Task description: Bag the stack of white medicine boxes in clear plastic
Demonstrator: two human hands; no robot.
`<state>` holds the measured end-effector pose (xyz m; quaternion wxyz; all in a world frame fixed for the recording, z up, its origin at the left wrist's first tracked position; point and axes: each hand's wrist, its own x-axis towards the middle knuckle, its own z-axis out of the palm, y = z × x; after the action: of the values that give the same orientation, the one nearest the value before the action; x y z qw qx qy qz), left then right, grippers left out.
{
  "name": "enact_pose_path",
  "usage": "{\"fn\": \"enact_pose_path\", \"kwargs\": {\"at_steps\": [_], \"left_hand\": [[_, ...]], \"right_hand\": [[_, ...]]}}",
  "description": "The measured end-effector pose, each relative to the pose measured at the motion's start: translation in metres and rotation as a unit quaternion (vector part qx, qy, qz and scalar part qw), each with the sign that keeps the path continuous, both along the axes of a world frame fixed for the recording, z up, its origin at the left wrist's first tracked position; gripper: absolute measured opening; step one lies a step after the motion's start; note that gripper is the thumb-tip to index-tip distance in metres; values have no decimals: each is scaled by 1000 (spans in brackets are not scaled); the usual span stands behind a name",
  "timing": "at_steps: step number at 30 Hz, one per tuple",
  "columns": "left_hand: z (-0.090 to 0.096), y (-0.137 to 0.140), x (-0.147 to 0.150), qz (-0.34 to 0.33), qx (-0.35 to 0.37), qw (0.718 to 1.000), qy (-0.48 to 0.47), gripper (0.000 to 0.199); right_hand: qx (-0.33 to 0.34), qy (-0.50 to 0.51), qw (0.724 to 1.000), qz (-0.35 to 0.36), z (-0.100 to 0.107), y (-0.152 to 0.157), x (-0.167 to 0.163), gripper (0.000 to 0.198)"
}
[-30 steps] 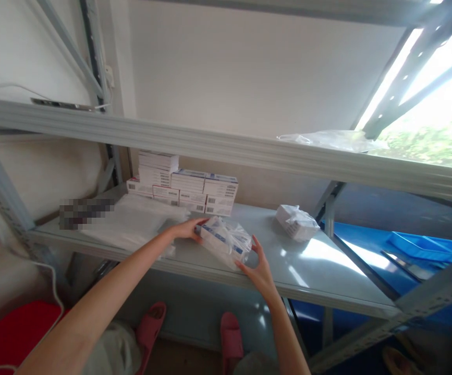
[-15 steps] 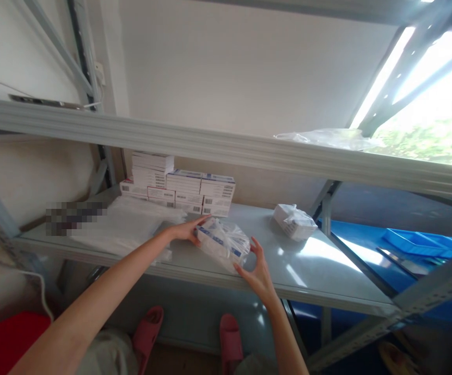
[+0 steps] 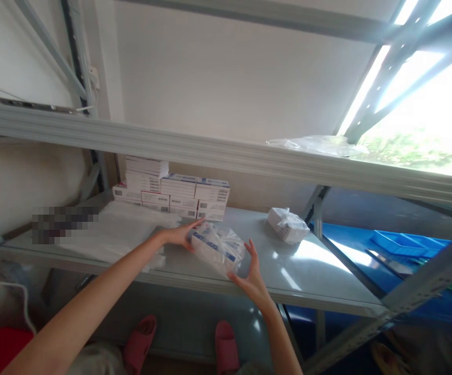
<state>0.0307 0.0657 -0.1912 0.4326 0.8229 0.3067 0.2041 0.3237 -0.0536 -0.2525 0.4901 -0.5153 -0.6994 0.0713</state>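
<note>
A bundle of white-and-blue boxes in a knotted clear plastic bag point(image 3: 216, 250) rests on the grey shelf point(image 3: 249, 224). At its left end is my left hand point(image 3: 179, 235), fingers stretched and spread along the end, close against the plastic. My right hand point(image 3: 252, 278) stands open at the other end, thumb by the near corner and fingers raised, with a small gap to the bag. Farther right sits a second bagged white box point(image 3: 288, 225). Behind my left hand, white cartons with barcodes point(image 3: 174, 195) are stacked against the wall.
Flat clear plastic bags point(image 3: 112, 229) cover the shelf's left part. An upper shelf beam point(image 3: 210, 148) crosses in front, with a loose plastic bag point(image 3: 319, 145) on it. Blue trays point(image 3: 405, 244) lie beyond the right-hand frame. A red object point(image 3: 2, 349) is at lower left.
The view has shifted slightly, so everything sits a little farther left and lower. My right fingers are a bit farther from the bagged boxes, which stay in place on the shelf.
</note>
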Motion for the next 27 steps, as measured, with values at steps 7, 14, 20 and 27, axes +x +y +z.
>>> {"fn": "enact_pose_path", "kwargs": {"at_steps": [7, 14, 20, 27], "left_hand": [[42, -7, 14, 38, 165, 985, -29, 50], [49, -10, 55, 56, 393, 906, 146, 11], [60, -20, 47, 35, 542, 814, 206, 13], [69, -13, 42, 14, 509, 830, 227, 6]], "right_hand": [[208, -192, 958, -45, 51, -29, -26, 47], [227, -238, 944, -16, 58, -24, -42, 14], [147, -163, 976, -19, 54, -32, -49, 22], [130, -147, 979, -53, 45, -23, -46, 13]]}}
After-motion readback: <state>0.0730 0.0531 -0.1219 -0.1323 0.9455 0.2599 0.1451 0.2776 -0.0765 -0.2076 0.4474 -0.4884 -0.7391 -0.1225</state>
